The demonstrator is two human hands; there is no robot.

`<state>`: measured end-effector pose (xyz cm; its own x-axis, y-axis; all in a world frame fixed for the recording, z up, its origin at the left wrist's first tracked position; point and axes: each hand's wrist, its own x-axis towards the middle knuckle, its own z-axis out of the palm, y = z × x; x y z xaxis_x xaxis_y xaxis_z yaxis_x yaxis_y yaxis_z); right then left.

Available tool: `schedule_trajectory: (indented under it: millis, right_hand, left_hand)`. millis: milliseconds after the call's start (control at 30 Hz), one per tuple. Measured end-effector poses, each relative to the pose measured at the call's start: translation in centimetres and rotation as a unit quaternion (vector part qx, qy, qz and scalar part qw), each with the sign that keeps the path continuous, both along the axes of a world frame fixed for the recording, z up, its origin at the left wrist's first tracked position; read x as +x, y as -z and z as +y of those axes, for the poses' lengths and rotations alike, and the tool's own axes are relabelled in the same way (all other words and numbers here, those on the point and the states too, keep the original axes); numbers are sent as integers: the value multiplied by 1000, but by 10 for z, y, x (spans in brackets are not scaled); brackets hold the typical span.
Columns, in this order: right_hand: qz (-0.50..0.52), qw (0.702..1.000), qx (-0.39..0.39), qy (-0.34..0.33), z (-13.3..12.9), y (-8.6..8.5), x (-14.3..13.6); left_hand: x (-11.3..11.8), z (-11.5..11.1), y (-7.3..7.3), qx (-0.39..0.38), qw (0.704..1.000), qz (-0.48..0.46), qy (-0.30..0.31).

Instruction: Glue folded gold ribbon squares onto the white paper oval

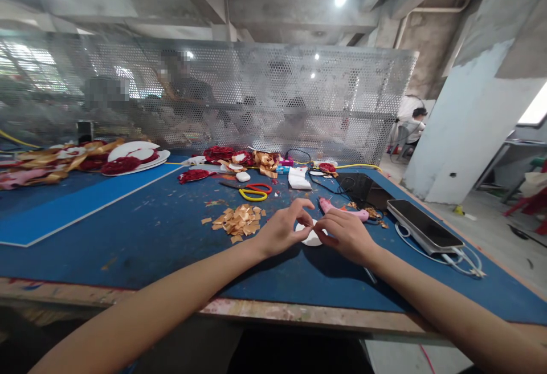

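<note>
My left hand [287, 227] and my right hand [345, 234] meet over a round white disc [313, 240] on the blue table mat. The thumb and forefinger of each hand are pinched together, tip to tip with the other hand. Whatever small thing is between them is too small to make out. Left of my left hand lies a loose heap of gold ribbon squares [239, 221]. A pink glue gun [326, 205] rests just behind my right hand, partly covered by it.
Scissors [254, 191] with red and yellow handles lie beyond the heap. At right a phone [423, 223] sits on a white block with cables. Dark red and gold ribbon pieces [217, 154] line the back, before a perforated metal screen [273, 100]. White plates [143, 157] stand back left.
</note>
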<state>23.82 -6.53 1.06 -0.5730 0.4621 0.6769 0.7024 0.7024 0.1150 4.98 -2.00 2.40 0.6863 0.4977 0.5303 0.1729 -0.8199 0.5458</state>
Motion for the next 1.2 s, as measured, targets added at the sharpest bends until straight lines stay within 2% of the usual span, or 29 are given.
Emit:
schedule_trajectory:
  millis: [200,467,600,700,800,900,1000,1100,1200]
  right_hand:
    - [24,1000,-1,7,-3,-2,-1]
    - [35,999,13,37,-1,1,0]
    - [41,998,18,41,0,3,1]
    - [30,999,28,28,1,3,3]
    - [14,999,24,39,1,3,5]
    - [-12,999,9,46,2,4,5]
    - [-49,997,1,54,3,2,7]
    - [-23,991,-17,129,8,-5,17]
    - [-3,971,-81,227,15,-11,41]
  left_hand:
    - [-3,2,1,36,999,32,25]
    - [-6,10,0,106,985,131,45]
    - [-8,9,-2,105,982,146,57]
    - [-7,8,-2,37,991,112,68]
    - [-5,10,-1,-112,990,58,70]
    - [-3,18,-1,-271,960,0,66]
    - [-4,28,-2,-350,933,-83,26]
    - [-7,35,-4,-409,899,-155,-22]
    - [-11,40,-5,-457,867,-194,-51]
